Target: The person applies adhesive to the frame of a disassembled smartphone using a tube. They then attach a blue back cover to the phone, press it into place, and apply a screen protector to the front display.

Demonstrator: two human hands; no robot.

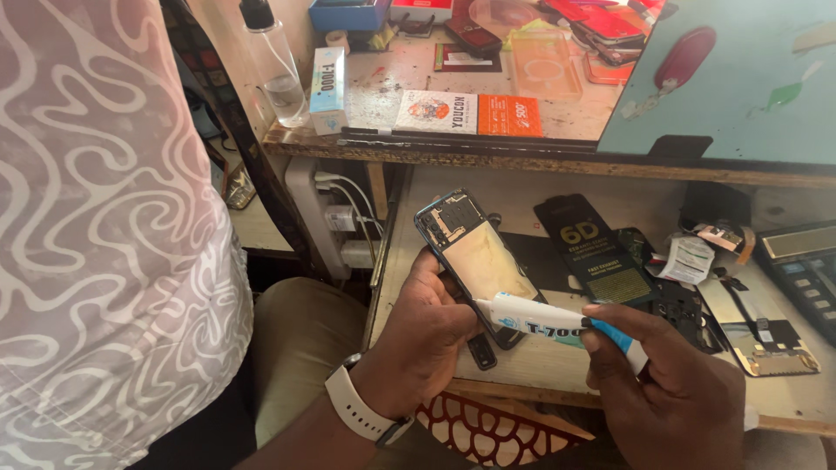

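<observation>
My left hand holds an opened phone body with its back cover off, tilted up, showing the circuit board at the top and a yellowish battery area. My right hand grips a white and blue glue tube. The tube's nozzle points left and touches the phone's lower edge near my left thumb. A white watch sits on my left wrist.
A black flat package and dark phone parts lie on the lower wooden shelf. A calculator is at right. The upper bench holds a clear bottle, a glue box, small boxes and phone cases. A person in a patterned shirt stands at left.
</observation>
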